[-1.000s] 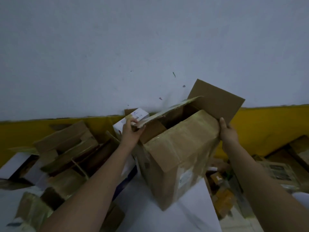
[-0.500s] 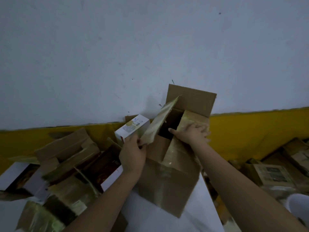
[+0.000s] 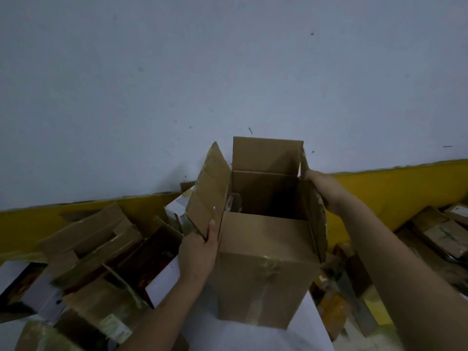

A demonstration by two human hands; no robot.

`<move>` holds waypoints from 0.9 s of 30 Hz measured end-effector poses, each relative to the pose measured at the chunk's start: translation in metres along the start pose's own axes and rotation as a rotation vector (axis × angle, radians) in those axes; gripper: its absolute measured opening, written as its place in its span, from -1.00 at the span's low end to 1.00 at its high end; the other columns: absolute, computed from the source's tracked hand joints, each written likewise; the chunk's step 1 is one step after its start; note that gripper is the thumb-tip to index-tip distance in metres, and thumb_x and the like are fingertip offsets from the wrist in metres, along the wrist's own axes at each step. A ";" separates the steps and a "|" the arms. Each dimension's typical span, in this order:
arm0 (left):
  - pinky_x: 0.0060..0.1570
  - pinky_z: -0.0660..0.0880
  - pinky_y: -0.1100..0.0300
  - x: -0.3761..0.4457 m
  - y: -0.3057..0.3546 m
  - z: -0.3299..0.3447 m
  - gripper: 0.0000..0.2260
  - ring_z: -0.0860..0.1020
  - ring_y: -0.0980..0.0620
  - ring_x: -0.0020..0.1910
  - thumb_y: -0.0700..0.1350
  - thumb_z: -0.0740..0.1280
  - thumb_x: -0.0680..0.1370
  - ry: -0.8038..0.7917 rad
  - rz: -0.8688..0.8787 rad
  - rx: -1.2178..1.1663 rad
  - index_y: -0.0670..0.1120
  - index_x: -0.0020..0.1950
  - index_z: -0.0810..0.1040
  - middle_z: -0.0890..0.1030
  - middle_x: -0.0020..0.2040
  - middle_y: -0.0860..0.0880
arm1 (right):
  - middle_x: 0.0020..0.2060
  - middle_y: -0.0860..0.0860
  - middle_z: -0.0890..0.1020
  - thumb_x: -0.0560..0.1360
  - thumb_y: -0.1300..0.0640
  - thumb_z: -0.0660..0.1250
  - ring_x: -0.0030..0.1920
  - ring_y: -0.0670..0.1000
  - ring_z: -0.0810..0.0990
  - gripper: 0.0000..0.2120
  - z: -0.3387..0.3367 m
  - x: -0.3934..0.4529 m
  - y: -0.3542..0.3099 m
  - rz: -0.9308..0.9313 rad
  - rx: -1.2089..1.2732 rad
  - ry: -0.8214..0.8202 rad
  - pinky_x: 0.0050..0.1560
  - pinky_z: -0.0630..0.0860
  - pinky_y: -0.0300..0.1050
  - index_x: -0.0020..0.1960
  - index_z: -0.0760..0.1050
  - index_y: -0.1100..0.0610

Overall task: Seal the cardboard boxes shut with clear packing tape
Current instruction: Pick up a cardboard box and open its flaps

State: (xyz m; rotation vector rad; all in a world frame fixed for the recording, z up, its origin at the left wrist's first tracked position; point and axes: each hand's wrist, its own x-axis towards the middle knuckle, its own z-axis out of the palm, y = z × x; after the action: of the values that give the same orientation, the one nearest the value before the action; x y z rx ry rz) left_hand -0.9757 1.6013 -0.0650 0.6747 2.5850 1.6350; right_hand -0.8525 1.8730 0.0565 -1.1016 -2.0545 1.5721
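The tall cardboard box now stands upright on the white surface, its mouth facing up; half a second ago it leaned over with the right hand reaching across its opening. The left hand pinches the lower corner of the left flap, thumb on the inner face and fingers behind it. The right hand has shifted to the right flap and grips its upper edge, fingers curled over it. All four flaps are spread, so the box is squared up but not closed; judging by this, folding the flaps comes next, and no tape roll is in view. Something pale sits inside near the left wall, too dim to identify. Left of the box lies a heap of opened cartons and a small white carton; more boxes clutter the right. Behind stands the yellow-banded wall.
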 end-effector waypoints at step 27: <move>-0.03 0.47 0.37 -0.057 -0.085 -0.201 -0.47 0.52 0.22 0.12 0.38 0.06 0.57 0.012 0.018 0.147 0.12 0.41 0.40 0.49 0.18 0.16 | 0.58 -0.07 0.17 0.65 -0.08 0.19 0.55 -0.04 0.16 -0.44 0.233 -0.155 -0.101 -0.685 -0.397 -0.220 0.53 0.12 -0.07 0.59 0.15 0.01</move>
State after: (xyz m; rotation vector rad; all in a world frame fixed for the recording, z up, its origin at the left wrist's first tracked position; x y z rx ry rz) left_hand -1.0006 1.3779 -0.0591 0.6981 2.7357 1.4687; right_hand -0.9444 1.5937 0.1008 -0.2455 -2.5778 0.9967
